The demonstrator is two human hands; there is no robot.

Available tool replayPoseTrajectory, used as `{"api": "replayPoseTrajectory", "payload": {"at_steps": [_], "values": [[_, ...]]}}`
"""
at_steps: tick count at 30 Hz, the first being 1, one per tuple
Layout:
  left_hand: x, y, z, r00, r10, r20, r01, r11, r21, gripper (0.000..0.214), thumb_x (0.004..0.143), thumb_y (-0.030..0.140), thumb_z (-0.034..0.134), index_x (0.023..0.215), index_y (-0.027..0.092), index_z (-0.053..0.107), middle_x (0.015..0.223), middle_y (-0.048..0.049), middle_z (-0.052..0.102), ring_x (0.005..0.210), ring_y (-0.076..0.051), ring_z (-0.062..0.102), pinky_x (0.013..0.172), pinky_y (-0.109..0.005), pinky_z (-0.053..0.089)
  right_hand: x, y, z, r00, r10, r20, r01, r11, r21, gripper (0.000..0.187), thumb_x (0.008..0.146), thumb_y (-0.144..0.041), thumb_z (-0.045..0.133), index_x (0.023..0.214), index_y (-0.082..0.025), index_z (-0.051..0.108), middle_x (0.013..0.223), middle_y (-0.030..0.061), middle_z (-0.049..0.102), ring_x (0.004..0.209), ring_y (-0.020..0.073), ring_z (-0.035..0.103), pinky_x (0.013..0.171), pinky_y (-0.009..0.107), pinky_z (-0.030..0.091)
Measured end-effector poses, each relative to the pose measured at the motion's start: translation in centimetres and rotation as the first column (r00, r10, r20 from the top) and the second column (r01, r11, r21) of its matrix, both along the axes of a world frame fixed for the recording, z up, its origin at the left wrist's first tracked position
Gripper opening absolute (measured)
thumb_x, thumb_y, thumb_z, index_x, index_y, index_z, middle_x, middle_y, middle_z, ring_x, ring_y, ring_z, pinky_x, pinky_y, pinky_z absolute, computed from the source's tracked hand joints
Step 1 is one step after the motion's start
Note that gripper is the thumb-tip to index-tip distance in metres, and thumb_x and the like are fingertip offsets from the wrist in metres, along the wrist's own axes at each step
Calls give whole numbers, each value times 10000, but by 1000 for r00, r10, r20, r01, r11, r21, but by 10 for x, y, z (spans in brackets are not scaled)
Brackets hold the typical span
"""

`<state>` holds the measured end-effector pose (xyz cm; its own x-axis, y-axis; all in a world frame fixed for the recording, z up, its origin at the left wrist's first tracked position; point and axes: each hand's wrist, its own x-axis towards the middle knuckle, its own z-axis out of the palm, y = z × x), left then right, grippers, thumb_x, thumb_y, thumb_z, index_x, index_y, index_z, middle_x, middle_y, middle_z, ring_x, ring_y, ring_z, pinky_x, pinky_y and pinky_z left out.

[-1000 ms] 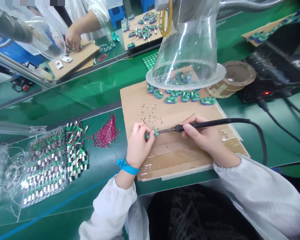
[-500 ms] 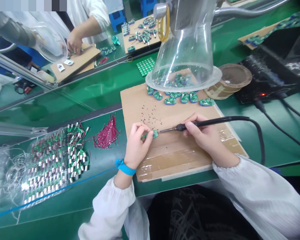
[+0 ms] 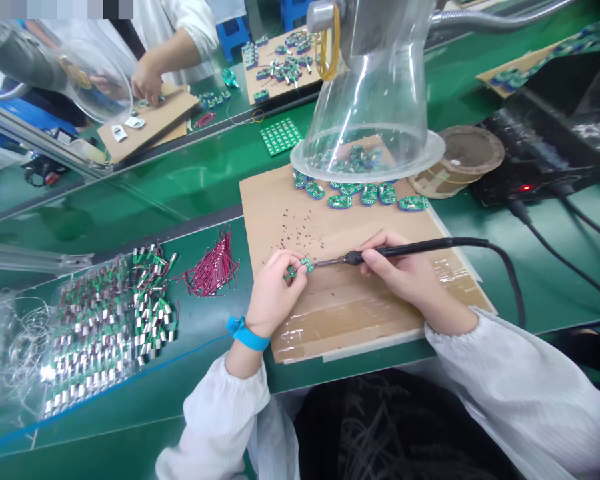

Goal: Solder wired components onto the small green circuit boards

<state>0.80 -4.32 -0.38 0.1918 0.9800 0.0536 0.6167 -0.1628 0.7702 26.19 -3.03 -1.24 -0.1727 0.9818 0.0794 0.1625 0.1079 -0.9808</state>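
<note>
Above the cardboard sheet (image 3: 340, 287), my left hand (image 3: 276, 288) pinches a small green circuit board (image 3: 306, 264) between thumb and fingers. A blue wrist strap (image 3: 247, 335) circles that wrist. The fingers cover part of the board. My right hand (image 3: 397, 270) grips a soldering iron (image 3: 405, 249) like a pen, its tip pointing left and meeting the board's right edge; whether it touches cannot be made out. Dark specks lie scattered on the cardboard just beyond the board. Several green circuit boards with blue undersides (image 3: 369, 195) lie along the cardboard's far edge.
A clear fume hood (image 3: 365, 113) hangs over the far boards. Left are red wires (image 3: 215, 267) and metal-ended parts (image 3: 153, 307). A round tub (image 3: 467, 157) and a black unit with a red light (image 3: 535, 167) stand right. Across the bench, a co-worker's hand (image 3: 147, 80) works.
The small board has tilted and turned slightly in my left hand. My right hand has shifted a little left with the soldering iron. The green panel beyond the hood has moved left.
</note>
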Motion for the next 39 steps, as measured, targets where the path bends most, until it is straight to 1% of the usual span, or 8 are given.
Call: {"api": "replayPoseTrajectory", "payload": {"at_steps": [6,12,19,23,27,30,34,39], "values": [[0,-1,0,1000,1,-1,-1,1000,1,140,943,126,600,832,201,560,1114,-38,688,875,-153,614,794,-284,493,-2,0,3,999,24,25,-24,999,20,240,968,-474,666,900,-244,658,679,6,688,611,159,664,602,292,547],[0,0,-1,1000,2,-10,-2,1000,-3,137,944,129,599,833,200,559,1121,-42,688,875,-156,614,782,-285,494,-1,0,0,999,30,31,-30,999,12,230,961,-468,679,917,-242,667,697,9,695,625,161,665,608,295,547],[0,0,-1,1000,-1,0,1,1000,4,150,936,118,603,827,202,545,1100,-35,685,886,-155,618,820,-291,496,-2,0,2,996,-75,-52,74,997,-28,318,932,-541,687,835,-243,633,644,3,678,565,158,649,563,295,539],[-3,0,0,1000,-24,3,24,1000,-15,134,956,144,596,839,201,563,1129,-43,686,889,-157,617,818,-294,491,-3,1,2,996,-70,-48,68,997,-37,331,921,-557,692,835,-242,643,627,-1,671,562,157,650,559,289,545],[-7,0,2,998,-59,12,59,998,-26,107,979,189,599,873,201,592,1152,-45,692,843,-149,609,797,-295,491,-1,2,0,995,-78,-65,75,996,-43,332,922,-558,691,830,-243,638,638,-1,675,566,154,651,558,285,545],[-8,-1,4,998,-68,14,69,997,-22,130,1006,220,570,881,202,601,1153,-52,693,865,-157,620,802,-305,490,-1,2,-1,995,-75,-61,72,996,-46,318,928,-539,694,835,-240,638,641,-2,677,568,149,649,562,277,538],[-6,-1,4,998,-66,20,66,997,-26,166,1008,200,548,846,202,586,1105,-44,693,901,-165,625,800,-303,481,-1,1,0,996,-56,-65,54,998,-38,296,942,-512,689,842,-238,640,643,-4,674,570,143,645,572,273,528],[-3,0,4,998,-56,34,59,995,-84,167,965,171,597,805,205,563,1086,-5,685,803,-135,576,727,-279,455,0,-1,4,997,-31,-66,29,999,-29,265,952,-481,689,855,-238,645,636,-7,671,571,136,640,581,268,520]]}}
